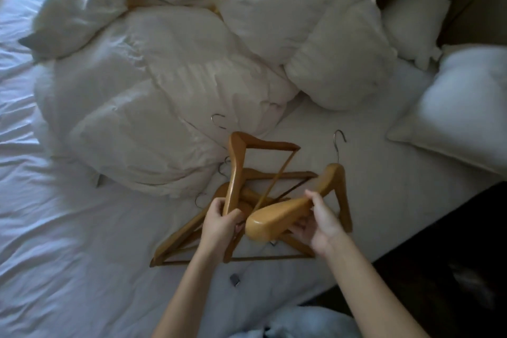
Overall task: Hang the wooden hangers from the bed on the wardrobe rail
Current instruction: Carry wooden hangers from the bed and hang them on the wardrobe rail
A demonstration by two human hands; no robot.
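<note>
Left grip: the left hand (pixel 219 223) is closed around one arm end of a wooden hanger (pixel 235 170), which is held upright with its crossbar slanting down toward the hand.
Right grip: the right hand (pixel 319 223) is clamped on the thick arm of a second wooden hanger (pixel 282 215), thumb on top and fingers (pixel 297 228) curled beneath; its metal hook (pixel 338 143) is seen pointing away from the hand.
Held hangers: two are counted, one per hand, and their lower ends are crossed between the two hands.
Hanger pile: more wooden hangers (pixel 192 239) are left lying on the bed (pixel 82 241) directly beneath both hands; at least two can be made out, but an exact count cannot be told because they overlap.
Loose hooks: a few metal hooks are seen beyond the left hand, against the crumpled duvet (pixel 164 96).
Pillows: two white pillows (pixel 466 107) are visible far to the right of the right hand.
Small object: a small dark item (pixel 235 280) is lying on the sheet just below the pile; what it is cannot be told.
</note>
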